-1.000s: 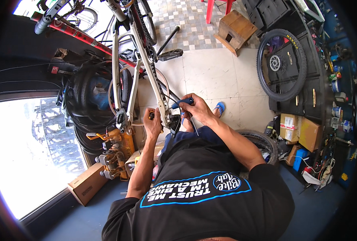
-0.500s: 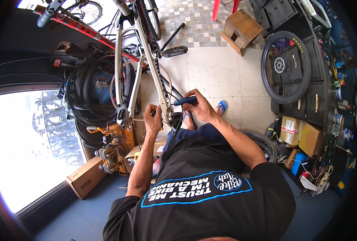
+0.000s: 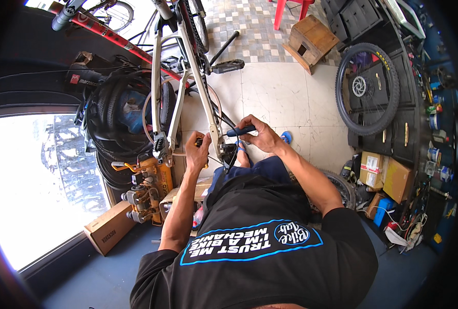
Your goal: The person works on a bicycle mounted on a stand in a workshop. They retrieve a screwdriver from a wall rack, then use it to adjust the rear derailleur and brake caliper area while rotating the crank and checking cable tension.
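A white bicycle frame (image 3: 200,92) reaches down toward me, its rear end between my hands with no wheel in it. At its right rear dropout hangs a dark rear derailleur (image 3: 228,150). My right hand (image 3: 263,138) is closed around a tool with a dark blue handle (image 3: 235,132), its front end pointing left at the dropout. Left of the frame end, my left hand (image 3: 196,152) is closed on a small yellow-and-black tool (image 3: 198,142); fingers hide most of it, so its kind is unclear. A thin dark cable loops near the derailleur.
Stacked tires (image 3: 113,113) and a yellow machine (image 3: 154,180) stand at left, near a long cardboard box (image 3: 108,226). A wheel with a disc rotor (image 3: 359,86) leans on dark drawers at right. A wooden box (image 3: 311,41) and red stool (image 3: 291,10) are farther off.
Both hands keep their grips and stay beside the frame end. The blue-handled tool has shifted slightly right in view, as has the frame.
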`<control>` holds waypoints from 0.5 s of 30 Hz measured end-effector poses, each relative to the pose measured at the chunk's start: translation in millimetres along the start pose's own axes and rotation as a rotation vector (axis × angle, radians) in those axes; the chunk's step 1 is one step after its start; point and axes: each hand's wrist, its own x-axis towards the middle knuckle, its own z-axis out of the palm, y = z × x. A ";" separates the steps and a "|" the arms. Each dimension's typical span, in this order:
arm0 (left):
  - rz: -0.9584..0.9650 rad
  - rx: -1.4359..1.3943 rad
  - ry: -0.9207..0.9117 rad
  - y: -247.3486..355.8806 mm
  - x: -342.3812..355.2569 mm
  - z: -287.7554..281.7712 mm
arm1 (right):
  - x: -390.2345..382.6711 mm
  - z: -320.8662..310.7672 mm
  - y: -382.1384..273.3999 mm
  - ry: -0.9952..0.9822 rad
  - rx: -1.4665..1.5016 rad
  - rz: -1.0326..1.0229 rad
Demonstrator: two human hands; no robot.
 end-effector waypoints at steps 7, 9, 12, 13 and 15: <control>0.010 0.004 0.000 -1.3 -1.3 0.4 | -1.1 -0.3 -8.9 0.035 -0.200 -0.091; 0.017 0.029 -0.009 -0.2 -1.2 0.1 | -0.8 -1.4 -12.7 0.035 -0.291 -0.147; 0.030 0.078 -0.028 -1.0 -0.9 -1.3 | -1.9 -2.1 -20.0 0.021 -0.273 -0.099; 0.031 0.079 -0.030 -2.1 -0.4 -1.5 | -2.9 -1.5 -18.0 0.021 -0.209 -0.058; 0.033 0.075 -0.031 -4.2 0.7 -1.3 | -3.2 -1.7 -14.4 0.027 -0.149 -0.027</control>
